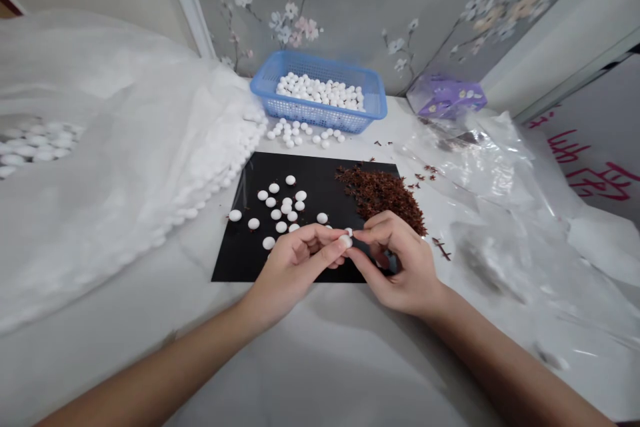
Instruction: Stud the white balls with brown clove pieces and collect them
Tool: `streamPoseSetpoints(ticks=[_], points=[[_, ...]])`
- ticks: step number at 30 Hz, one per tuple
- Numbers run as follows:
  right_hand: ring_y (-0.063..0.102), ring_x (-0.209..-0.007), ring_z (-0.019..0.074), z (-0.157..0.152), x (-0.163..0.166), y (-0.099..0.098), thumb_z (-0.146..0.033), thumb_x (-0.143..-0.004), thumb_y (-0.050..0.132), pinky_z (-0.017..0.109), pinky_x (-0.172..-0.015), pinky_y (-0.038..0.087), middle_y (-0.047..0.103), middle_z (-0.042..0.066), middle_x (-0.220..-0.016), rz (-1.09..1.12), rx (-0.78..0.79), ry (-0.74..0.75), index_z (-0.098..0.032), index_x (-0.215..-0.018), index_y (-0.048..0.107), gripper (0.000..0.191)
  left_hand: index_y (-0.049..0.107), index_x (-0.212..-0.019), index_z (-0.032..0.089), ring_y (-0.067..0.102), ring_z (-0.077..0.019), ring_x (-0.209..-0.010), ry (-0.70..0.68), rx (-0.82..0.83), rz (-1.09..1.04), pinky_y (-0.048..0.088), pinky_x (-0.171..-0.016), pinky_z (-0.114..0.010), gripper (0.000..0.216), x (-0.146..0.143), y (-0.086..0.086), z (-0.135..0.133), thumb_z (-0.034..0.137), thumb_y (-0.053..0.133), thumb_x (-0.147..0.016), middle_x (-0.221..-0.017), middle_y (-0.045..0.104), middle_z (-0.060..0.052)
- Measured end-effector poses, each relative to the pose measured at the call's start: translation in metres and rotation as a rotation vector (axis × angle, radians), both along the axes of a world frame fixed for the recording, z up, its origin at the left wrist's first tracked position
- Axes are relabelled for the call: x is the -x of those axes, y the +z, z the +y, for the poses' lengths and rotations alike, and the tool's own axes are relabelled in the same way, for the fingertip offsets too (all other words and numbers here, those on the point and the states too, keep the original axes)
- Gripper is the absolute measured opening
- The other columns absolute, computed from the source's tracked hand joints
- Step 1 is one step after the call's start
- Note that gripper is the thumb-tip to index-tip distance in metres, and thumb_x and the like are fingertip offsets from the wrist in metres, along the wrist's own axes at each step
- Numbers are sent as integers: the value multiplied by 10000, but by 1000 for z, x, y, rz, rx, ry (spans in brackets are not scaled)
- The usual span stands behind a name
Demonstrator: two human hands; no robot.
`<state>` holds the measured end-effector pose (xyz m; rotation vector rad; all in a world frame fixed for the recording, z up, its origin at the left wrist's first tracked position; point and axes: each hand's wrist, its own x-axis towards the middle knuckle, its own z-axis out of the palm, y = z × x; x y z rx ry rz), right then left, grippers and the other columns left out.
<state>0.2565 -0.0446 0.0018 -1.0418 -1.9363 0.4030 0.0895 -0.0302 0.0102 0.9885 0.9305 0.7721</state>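
Observation:
Over the near edge of a black mat (pixel 320 173), my left hand (pixel 300 257) pinches a small white ball (pixel 346 241) between thumb and fingertips. A second white bit shows just above it at the fingertips. My right hand (pixel 400 260) meets it from the right, with thumb and index finger closed by the ball; whatever they grip is too small to make out. Loose white balls (pixel 287 203), some with brown bits at their undersides, lie on the mat's left half. A heap of small reddish-brown star-shaped pieces (pixel 385 193) covers its right side, just beyond my right hand.
A blue basket (pixel 370 103) of white balls stands at the back, with more balls (pixel 295 133) in front. On the left is a large translucent bag (pixel 125 147) of white balls. Clear plastic bags (pixel 500 213) and a purple package (pixel 445 97) lie on the right.

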Motion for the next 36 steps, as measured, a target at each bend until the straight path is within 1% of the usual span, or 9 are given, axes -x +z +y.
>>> streamPoseSetpoints(ticks=[8, 17, 20, 25, 30, 32, 34, 35, 36], points=[[418, -485, 66, -1, 1, -1, -106, -779, 584, 193, -386, 358, 503, -4, -725, 42, 35, 16, -199, -885, 517, 156, 688, -805, 202, 595, -99, -726, -13, -18, -16, 474, -701, -207, 127, 1, -3, -1, 316, 650, -764, -762, 651, 6], [444, -506, 71, 1, 5, -2, -99, -802, 551, 185, -397, 351, 497, -12, -678, 85, 102, 46, -184, -838, 533, 94, 692, -848, 222, 577, -78, -726, -17, -48, -45, 464, -693, -177, 108, 2, -5, 0, 287, 641, -779, -757, 639, 21], [421, -497, 64, 1, 4, -2, -99, -800, 554, 186, -400, 346, 496, -13, -698, 91, 128, 58, -188, -848, 532, 104, 687, -853, 213, 576, -75, -724, -22, -53, -49, 464, -692, -175, 110, 2, -6, 1, 281, 639, -782, -749, 628, 24], [403, -496, 67, 0, 2, -4, -89, -790, 558, 193, -397, 337, 481, -13, -716, 70, 119, 50, -197, -905, 531, 160, 670, -857, 183, 565, -82, -729, 5, -52, -9, 464, -700, -189, 139, 1, -3, -1, 296, 623, -791, -754, 611, 17], [404, -521, 74, -1, 4, -6, -84, -779, 574, 197, -420, 341, 432, -30, -692, 42, 89, 24, -216, -929, 525, 205, 657, -869, 184, 559, -81, -724, 20, -49, -5, 464, -694, -187, 152, 0, -1, -2, 309, 620, -791, -751, 605, 20], [377, -487, 54, -2, 5, -2, -90, -776, 586, 190, -407, 322, 428, -38, -716, 92, 137, -1, -225, -920, 505, 214, 658, -879, 184, 566, -80, -725, 28, -45, 2, 466, -699, -187, 162, 0, -2, -2, 313, 624, -788, -772, 617, 17], [342, -447, 30, -3, 3, 8, -125, -770, 618, 181, -383, 298, 448, -42, -766, 230, 254, -22, -234, -896, 459, 231, 659, -870, 178, 578, -82, -724, 47, -32, 3, 472, -704, -194, 171, 0, -2, -2, 320, 634, -778, -805, 635, 8], [345, -440, 25, -5, 1, 14, -159, -768, 637, 178, -378, 301, 468, -40, -797, 315, 321, -34, -236, -887, 439, 243, 661, -860, 176, 583, -84, -720, 56, -19, 1, 476, -704, -199, 172, -1, -2, -2, 321, 643, -770, -811, 641, 5], [387, -462, 31, -7, -2, 20, -207, -772, 650, 179, -396, 339, 497, -30, -828, 365, 379, -36, -230, -884, 445, 234, 663, -849, 176, 586, -85, -713, 61, -6, -3, 479, -700, -202, 170, -1, -3, -2, 321, 652, -761, -807, 646, 5]])
